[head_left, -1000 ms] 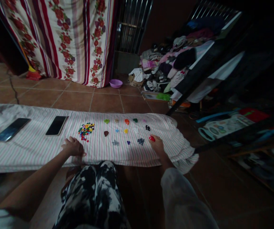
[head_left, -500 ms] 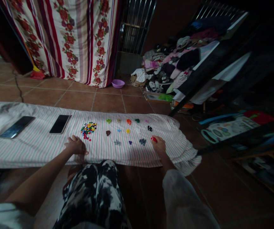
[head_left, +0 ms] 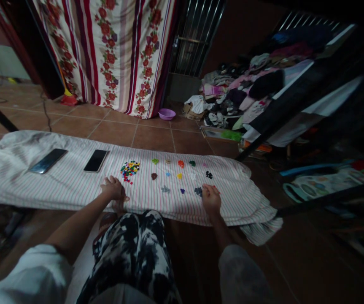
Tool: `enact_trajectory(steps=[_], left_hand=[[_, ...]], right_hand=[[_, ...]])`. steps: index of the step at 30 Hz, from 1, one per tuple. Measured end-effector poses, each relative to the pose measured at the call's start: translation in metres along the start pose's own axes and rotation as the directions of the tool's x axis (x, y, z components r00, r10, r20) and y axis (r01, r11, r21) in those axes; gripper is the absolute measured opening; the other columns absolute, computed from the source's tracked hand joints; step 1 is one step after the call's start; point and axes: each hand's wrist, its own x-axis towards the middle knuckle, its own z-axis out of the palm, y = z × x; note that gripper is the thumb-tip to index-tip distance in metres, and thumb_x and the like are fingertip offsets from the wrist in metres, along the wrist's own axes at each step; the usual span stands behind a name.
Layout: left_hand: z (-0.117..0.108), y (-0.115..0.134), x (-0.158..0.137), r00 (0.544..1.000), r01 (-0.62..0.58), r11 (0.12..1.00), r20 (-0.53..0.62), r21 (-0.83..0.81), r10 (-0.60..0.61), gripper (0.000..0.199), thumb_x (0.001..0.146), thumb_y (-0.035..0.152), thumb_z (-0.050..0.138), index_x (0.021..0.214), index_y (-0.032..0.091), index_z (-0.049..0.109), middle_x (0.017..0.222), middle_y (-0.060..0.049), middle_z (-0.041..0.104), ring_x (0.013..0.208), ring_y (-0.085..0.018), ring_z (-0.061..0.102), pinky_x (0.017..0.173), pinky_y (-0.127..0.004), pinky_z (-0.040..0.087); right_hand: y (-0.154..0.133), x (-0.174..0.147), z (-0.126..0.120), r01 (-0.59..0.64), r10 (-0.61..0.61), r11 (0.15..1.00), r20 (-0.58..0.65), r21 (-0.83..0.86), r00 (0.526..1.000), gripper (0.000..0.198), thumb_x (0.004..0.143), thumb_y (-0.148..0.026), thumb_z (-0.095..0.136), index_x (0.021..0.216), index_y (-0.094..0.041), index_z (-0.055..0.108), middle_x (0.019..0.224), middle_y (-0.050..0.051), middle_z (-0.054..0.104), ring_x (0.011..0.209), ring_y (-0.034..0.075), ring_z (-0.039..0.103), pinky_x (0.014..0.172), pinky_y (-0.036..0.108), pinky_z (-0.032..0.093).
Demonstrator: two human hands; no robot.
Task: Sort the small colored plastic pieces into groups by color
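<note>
Colored piles (head_left: 179, 176) on a striped cloth (head_left: 74, 185)

The left hand (head_left: 114, 188) rests loosely open, nearer than the mixed pile (head_left: 130, 169). The right hand (head_left: 211, 197), fingers bent together, is just right of the dark gray pile (head_left: 198, 191), partly hiding red pieces (head_left: 219, 192); whether it grips any, I cannot tell.

Supporting surface is covered by a striped cloth (head_left: 71, 190), creased at its ends. It bears a mixed-colour pile (head_left: 130, 169) of small pieces; left of the pile lie a nearer phone (head_left: 95, 161) and a farther phone (head_left: 49, 161). Right of the pile, single-colour clusters (head_left: 181, 164), including orange, brown and black, form three rough rows.
</note>
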Motion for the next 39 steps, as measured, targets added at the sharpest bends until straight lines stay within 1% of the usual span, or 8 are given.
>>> enact_trajectory(steps=[6,11,15,19,23,27,33,39], left_hand=[[0.006,-0.006,-0.014,1.000,-0.022,0.999,-0.010,-0.024,0.022,0.115,0.074,0.078,0.044,0.153,0.001,0.010,0.160,-0.028,0.002,0.147,-0.047,0.004,0.113,-0.061,0.022],[0.030,-0.009,-0.028,0.989,-0.087,0.996,-0.117,-0.016,0.085,0.095,0.088,0.071,0.018,0.153,0.002,0.010,0.160,-0.027,0.004,0.148,-0.045,0.002,0.116,-0.059,0.013],[0.039,-0.011,-0.043,0.979,-0.120,0.993,-0.167,-0.014,0.116,0.089,0.090,0.067,0.017,0.154,0.005,0.013,0.160,-0.027,0.006,0.148,-0.044,0.004,0.115,-0.060,0.012],[0.034,-0.010,-0.060,0.971,-0.163,0.987,-0.174,0.019,0.163,0.087,0.090,0.065,0.027,0.153,0.006,0.017,0.160,-0.027,0.011,0.148,-0.044,0.008,0.116,-0.058,0.014],[0.025,0.000,-0.070,0.981,-0.109,0.993,-0.160,0.040,0.114,0.095,0.084,0.066,0.044,0.150,0.001,0.024,0.155,-0.034,0.019,0.143,-0.051,0.020,0.109,-0.061,0.025],[0.018,0.006,-0.072,0.987,-0.100,0.993,-0.124,0.059,0.107,0.096,0.080,0.059,0.055,0.149,-0.002,0.025,0.154,-0.035,0.022,0.141,-0.052,0.025,0.105,-0.058,0.032],[0.017,0.010,-0.069,0.990,-0.100,0.990,-0.093,0.103,0.109,0.098,0.080,0.058,0.054,0.149,-0.003,0.023,0.153,-0.037,0.021,0.140,-0.054,0.024,0.102,-0.062,0.033],[0.015,0.012,-0.060,0.985,-0.156,0.977,-0.051,0.146,0.165,0.089,0.082,0.053,0.051,0.148,-0.003,0.029,0.149,-0.039,0.027,0.136,-0.057,0.030,0.094,-0.065,0.038]], right_hand=[[-0.068,-0.015,0.022,0.064,-0.083,0.985,0.116,0.158,0.990,0.030,0.086,-0.030,0.044,0.096,-0.018,0.070,0.097,0.012,0.069,0.092,0.024,0.064,0.086,0.040,0.053],[-0.122,-0.030,0.042,0.047,-0.133,0.964,0.322,0.263,0.937,0.030,0.086,-0.024,0.043,0.096,-0.020,0.071,0.097,0.009,0.071,0.091,0.021,0.066,0.085,0.036,0.053],[-0.162,-0.040,0.057,0.055,-0.207,0.942,0.445,0.331,0.871,0.028,0.087,-0.020,0.046,0.096,-0.020,0.072,0.096,0.008,0.071,0.090,0.019,0.066,0.083,0.032,0.053],[-0.198,-0.042,0.071,0.084,-0.283,0.924,0.520,0.374,0.806,0.026,0.087,-0.016,0.049,0.096,-0.020,0.073,0.096,0.006,0.071,0.091,0.018,0.066,0.085,0.030,0.051],[-0.229,-0.037,0.088,0.108,-0.291,0.939,0.589,0.325,0.754,0.025,0.088,-0.016,0.053,0.100,-0.020,0.074,0.098,0.007,0.071,0.091,0.017,0.065,0.085,0.029,0.050],[-0.258,-0.026,0.106,0.127,-0.269,0.957,0.639,0.259,0.721,0.027,0.090,-0.016,0.052,0.106,-0.020,0.073,0.105,0.008,0.070,0.097,0.017,0.064,0.090,0.027,0.047],[-0.294,-0.014,0.126,0.165,-0.181,0.982,0.710,0.092,0.681,0.032,0.093,-0.019,0.049,0.117,-0.021,0.070,0.112,0.008,0.068,0.103,0.016,0.061,0.091,0.024,0.043],[-0.312,-0.015,0.138,0.186,-0.090,0.981,0.749,-0.045,0.656,0.027,0.094,-0.030,0.052,0.112,-0.023,0.071,0.112,0.008,0.066,0.104,0.018,0.059,0.087,0.026,0.042]])
